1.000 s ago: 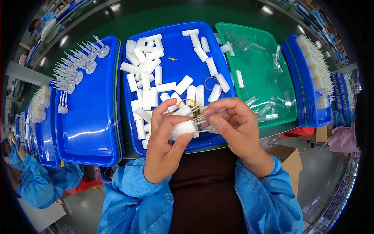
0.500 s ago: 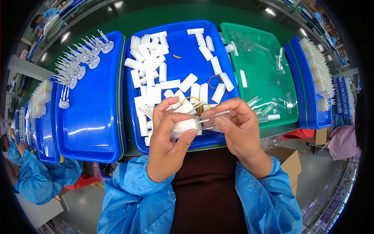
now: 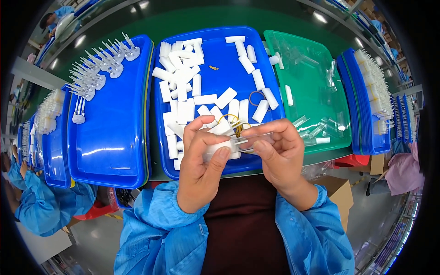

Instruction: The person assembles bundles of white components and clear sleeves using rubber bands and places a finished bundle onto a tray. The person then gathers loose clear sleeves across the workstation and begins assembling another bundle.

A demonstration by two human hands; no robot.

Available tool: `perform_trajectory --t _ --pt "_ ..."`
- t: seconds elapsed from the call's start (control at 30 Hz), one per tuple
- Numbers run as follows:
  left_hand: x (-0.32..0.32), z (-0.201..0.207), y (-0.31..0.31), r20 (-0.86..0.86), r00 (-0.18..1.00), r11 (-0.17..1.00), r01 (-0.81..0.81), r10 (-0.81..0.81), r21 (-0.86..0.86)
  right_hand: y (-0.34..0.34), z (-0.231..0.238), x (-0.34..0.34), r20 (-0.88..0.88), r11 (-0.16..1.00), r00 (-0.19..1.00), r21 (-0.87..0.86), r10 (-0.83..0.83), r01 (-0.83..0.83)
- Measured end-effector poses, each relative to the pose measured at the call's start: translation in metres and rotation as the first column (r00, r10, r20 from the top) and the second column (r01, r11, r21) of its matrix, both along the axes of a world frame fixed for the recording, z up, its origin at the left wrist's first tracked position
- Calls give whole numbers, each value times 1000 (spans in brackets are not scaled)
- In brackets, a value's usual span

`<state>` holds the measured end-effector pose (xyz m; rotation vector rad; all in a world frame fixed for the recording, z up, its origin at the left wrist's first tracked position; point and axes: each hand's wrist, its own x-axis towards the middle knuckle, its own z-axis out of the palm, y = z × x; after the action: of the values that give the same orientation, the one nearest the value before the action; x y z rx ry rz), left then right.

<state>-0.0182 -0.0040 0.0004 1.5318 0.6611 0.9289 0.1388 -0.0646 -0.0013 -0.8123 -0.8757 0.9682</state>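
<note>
And it's a close hold over the near edge of the middle tray [image 3: 220, 50]: the person's left hand [image 3: 199, 169] is clamped on a white block [image 3: 226, 145], thumb and forefinger pinching it, while the right hand [image 3: 285, 158] has thumb and fingers closed on a clear tube [image 3: 257, 139]. Thin rods [image 3: 241, 142] run from the block's end towards that tube, and whether they sit inside it or just behind it cannot be told. What has changed in the last second? Not much: the tube has shifted slightly between the fingers, and all the trays now stand a touch farther right in view, so the head seems to have turned. The grip on both parts stays, end to end, which suggests the fitting of one to the other is partway, not finished. Beyond the hands, the pile [image 3: 181, 75] inside the middle tray looks the same as before, with yellow bands [image 3: 239, 129] just past the fingers. Right of the middle tray, the green tray [image 3: 311, 91] carries more clear pieces; left of it, the left tray [image 3: 107, 133] bears a row of pronged parts [image 3: 94, 78] along its far side.
</note>
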Motion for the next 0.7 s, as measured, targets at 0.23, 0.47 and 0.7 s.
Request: perform_trajectory --t 0.23,0.47,0.7 --pt "0 0 -2 -20 1000 1000 0 0 7 -2 4 0 95 999 995 -30 -26 29" --pt "-3 1 -1 -71 997 1000 -14 14 2 1 4 6 16 996 999 -77 45 -44" --pt "-6 3 0 -153 988 989 -11 34 150 -2 5 3 -41 997 996 -27 78 -79"
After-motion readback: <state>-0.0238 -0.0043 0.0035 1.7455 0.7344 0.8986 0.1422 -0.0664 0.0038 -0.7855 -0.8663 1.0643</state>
